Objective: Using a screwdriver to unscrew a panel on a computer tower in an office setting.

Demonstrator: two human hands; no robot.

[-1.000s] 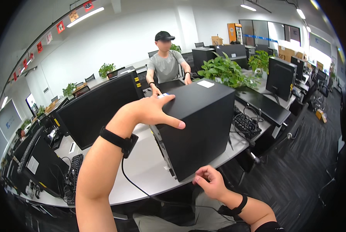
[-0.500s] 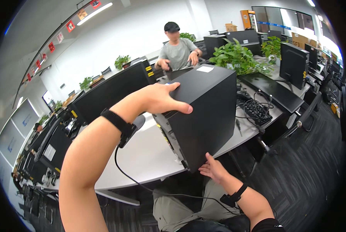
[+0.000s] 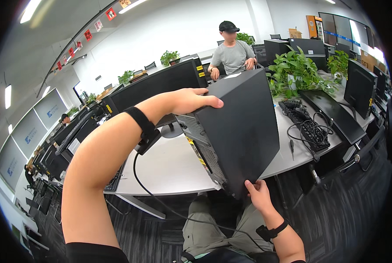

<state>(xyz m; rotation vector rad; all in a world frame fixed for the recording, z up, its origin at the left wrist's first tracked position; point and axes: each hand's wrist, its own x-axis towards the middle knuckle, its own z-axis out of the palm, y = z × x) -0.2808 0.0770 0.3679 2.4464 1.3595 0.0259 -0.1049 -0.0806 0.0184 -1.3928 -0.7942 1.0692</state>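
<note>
A black computer tower (image 3: pixel 244 136) tilts at the front edge of the white desk (image 3: pixel 165 168), its perforated metal panel facing left and its near lower corner over the edge. My left hand (image 3: pixel 196 101) grips the top near edge, thumb lying on the side panel and fingers reaching over the top. Below, my right hand (image 3: pixel 259 195) holds the near bottom corner, thumb on the side and the other fingers partly hidden underneath. A screwdriver (image 3: pixel 292 149) lies to the right of the tower.
A monitor (image 3: pixel 156 83) stands behind my left arm. Tangled black cables (image 3: pixel 312 136), a flat-lying screen (image 3: pixel 331 116) and leafy plants (image 3: pixel 296 70) occupy the right. A co-worker (image 3: pixel 231 57) in grey stands across the desk. A chair (image 3: pixel 358 158) is at the right edge.
My right hand has risen from beside the tower onto its bottom corner. The tower leans more than before. The co-worker's hands have moved back from the tower area.
</note>
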